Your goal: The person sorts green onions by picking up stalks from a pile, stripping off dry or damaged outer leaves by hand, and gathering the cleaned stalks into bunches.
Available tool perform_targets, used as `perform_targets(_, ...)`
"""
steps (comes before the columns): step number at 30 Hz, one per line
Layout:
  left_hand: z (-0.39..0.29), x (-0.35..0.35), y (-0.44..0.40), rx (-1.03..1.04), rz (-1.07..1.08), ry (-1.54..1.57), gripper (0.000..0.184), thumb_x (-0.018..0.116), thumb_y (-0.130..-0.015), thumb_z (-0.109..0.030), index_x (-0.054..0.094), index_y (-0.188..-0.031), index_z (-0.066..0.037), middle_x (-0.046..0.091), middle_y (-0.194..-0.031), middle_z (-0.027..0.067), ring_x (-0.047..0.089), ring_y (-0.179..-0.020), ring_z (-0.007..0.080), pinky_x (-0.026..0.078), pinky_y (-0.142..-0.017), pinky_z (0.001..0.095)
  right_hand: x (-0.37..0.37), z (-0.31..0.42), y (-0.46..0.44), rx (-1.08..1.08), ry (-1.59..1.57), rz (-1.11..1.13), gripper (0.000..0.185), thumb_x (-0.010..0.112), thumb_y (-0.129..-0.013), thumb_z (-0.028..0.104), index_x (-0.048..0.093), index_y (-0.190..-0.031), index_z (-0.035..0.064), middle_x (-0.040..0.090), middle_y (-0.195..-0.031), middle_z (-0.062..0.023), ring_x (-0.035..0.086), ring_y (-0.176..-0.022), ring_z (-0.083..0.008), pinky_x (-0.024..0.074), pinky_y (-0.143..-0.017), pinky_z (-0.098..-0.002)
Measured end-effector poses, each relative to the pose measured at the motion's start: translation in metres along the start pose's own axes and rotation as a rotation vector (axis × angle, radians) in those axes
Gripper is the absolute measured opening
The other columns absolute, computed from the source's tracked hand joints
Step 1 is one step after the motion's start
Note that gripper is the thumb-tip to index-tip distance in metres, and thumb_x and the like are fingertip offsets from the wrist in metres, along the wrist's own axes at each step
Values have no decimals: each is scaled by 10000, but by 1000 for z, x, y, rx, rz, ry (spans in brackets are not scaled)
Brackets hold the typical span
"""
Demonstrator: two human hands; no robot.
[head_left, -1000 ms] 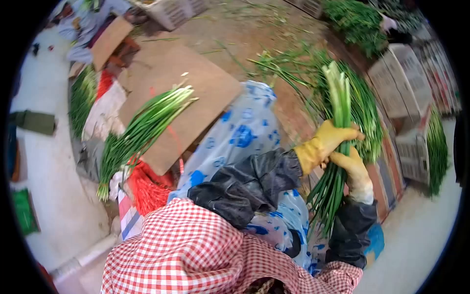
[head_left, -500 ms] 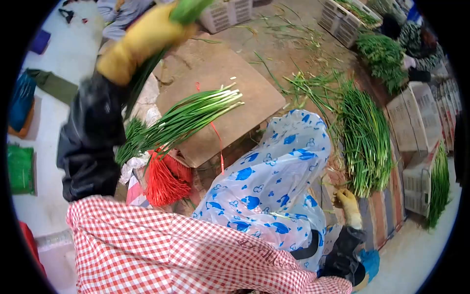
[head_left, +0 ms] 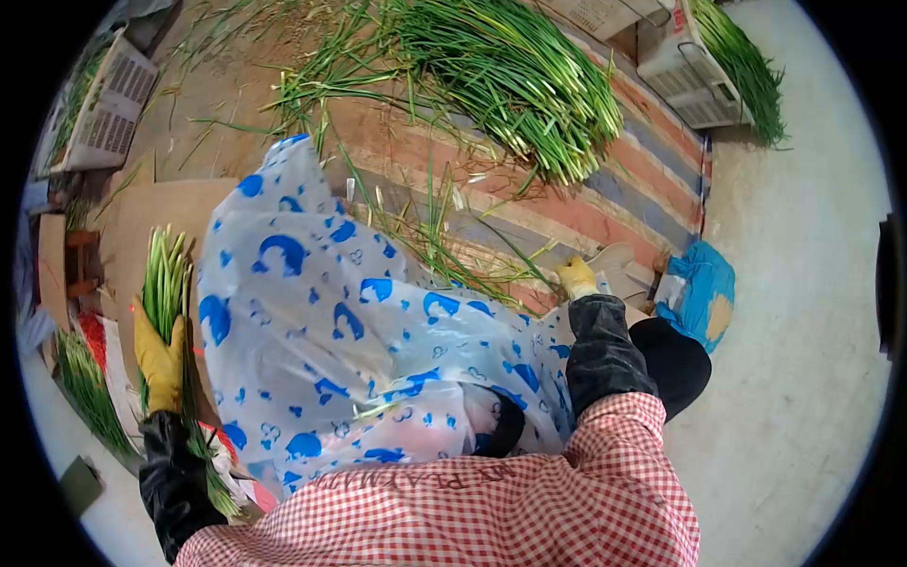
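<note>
Head cam: left hand (head_left: 161, 364) straddling green stalk bundle (head_left: 166, 279) on brown board (head_left: 121, 236), thumb and fingers parting around it, can't tell if squeezing. Pale ends pointing up-frame, hand covering middle. Right hand (head_left: 576, 279) curling near loose stalks (head_left: 435, 225), grip unclear. Blue-printed plastic sheet (head_left: 378, 326) spreading between hands, blocking board edge. Bigger pile (head_left: 515, 85) lying beyond on striped mat (head_left: 652, 170).

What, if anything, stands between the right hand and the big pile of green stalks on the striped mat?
Nothing visible blocks the way: the right hand is separated from the big pile of green stalks by a stretch of striped mat, with some loose stalks lying low beside the hand.
</note>
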State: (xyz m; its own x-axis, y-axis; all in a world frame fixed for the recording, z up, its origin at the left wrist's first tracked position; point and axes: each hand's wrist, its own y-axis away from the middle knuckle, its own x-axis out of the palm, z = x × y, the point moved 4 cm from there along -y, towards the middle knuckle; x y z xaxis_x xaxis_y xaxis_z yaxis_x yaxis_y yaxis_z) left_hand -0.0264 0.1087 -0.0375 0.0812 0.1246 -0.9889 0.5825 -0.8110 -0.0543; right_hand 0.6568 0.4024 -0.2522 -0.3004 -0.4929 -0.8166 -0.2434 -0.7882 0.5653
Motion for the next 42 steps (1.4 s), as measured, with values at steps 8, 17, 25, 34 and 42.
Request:
perform_targets(8,-86,-83,-70,103,-230,305,581,375,-954,-346,231,-1404,-8,284,-1436,163,242,-1341,251,165,-1094,351,133,10,-29,-411,-1,263,418,543,-806,361,597,-1102,70,629,-1039,-171,571,-997,-353,441,-853,-358)
perform_targets(17,-423,-74,-121,4,395,1814,630,292,-949,-468,287,-1374,-3,392,-1361,188,385,-1256,276,275,-1042,429,-53,199,0,-244,94,-148,287,563,-770,362,654,-866,107,659,-870,-139,634,-804,-327,499,-666,-427)
perform_targets(25,-493,190,-35,-762,1048,1751,542,441,-910,-399,425,-1207,54,539,-1174,212,525,-1072,284,409,-919,397,-93,133,-86,-295,265,-269,299,545,-808,388,636,-874,111,652,-841,-169,627,-805,-348,486,-693,-442)
perform_targets(34,-486,255,-15,-385,1573,1695,470,538,-880,-320,465,-1259,-52,558,-1188,144,509,-1111,282,358,-994,449,-16,146,62,-385,-508,539,275,488,-882,288,609,-888,41,625,-738,-114,600,-672,-241,476,-624,-365)
perform_targets(42,-432,135,-87,-4,1064,2845,243,508,-921,-185,557,-1156,-151,562,-772,-40,441,-555,33,372,-566,253,-75,108,-23,-283,-62,-115,553,406,-881,531,590,-910,10,648,-784,-134,618,-701,-265,467,-629,-386)
